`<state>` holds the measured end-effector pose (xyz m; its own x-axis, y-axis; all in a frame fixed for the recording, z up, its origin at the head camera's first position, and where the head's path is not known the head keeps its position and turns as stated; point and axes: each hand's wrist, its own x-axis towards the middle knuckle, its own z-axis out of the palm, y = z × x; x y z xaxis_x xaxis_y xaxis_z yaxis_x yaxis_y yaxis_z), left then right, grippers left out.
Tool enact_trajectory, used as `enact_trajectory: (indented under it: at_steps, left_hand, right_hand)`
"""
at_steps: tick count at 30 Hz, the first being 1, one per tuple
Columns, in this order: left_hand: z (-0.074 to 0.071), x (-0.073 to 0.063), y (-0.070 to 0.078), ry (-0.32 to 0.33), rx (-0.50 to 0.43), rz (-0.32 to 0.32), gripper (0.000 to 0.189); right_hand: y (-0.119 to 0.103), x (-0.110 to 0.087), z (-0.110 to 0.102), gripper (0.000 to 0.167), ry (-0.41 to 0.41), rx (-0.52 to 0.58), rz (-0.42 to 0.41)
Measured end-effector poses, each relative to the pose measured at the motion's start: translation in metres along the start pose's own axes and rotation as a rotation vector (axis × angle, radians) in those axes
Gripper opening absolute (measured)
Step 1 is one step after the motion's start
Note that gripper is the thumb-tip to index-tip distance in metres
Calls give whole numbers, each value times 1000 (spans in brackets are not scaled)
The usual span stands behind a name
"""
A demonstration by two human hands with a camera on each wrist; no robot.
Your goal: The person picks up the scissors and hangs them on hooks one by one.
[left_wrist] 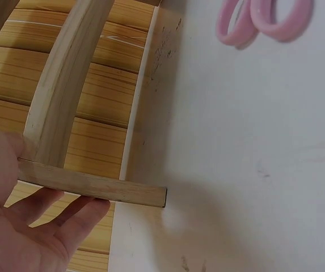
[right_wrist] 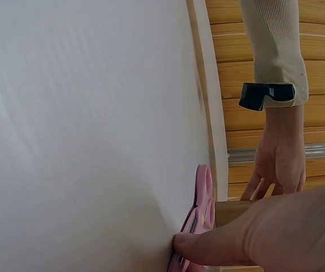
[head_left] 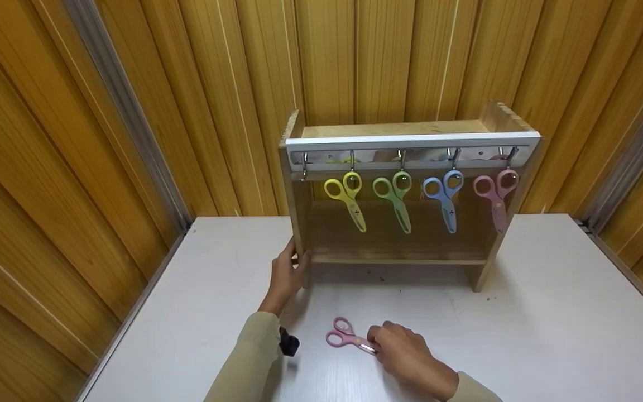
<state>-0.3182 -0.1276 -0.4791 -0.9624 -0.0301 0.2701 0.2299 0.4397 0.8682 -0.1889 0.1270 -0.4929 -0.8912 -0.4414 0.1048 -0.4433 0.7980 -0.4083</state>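
My left hand (head_left: 286,277) grips the left side panel (left_wrist: 94,182) of a wooden rack, with the thumb on one face and the fingers on the other. Pink scissors (head_left: 344,334) are by the front of the table, handle loops pointing left toward the rack's left side. My right hand (head_left: 405,354) pinches them at the blade end, and its thumb (right_wrist: 207,247) shows over the blades in the right wrist view. The blade tips are hidden by the fingers.
From the metal hooks on the rack's front rail (head_left: 377,143) hang yellow scissors (head_left: 349,198), green scissors (head_left: 397,201), blue scissors (head_left: 445,198) and another pink pair (head_left: 497,198). The leftmost hook (head_left: 304,166) holds nothing. Wood-panelled walls enclose the white table (head_left: 232,251).
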Motion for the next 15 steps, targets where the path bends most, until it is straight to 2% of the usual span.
enact_trajectory:
  at_steps: [8,15]
  left_hand:
    - [2,1,0,-8,-15,-35,60]
    - [1,0,0,3,-3,1,58]
  right_hand:
    - [7,3,-4,15,-18,105,14]
    - [10,3,-6,16,-25,141,-3]
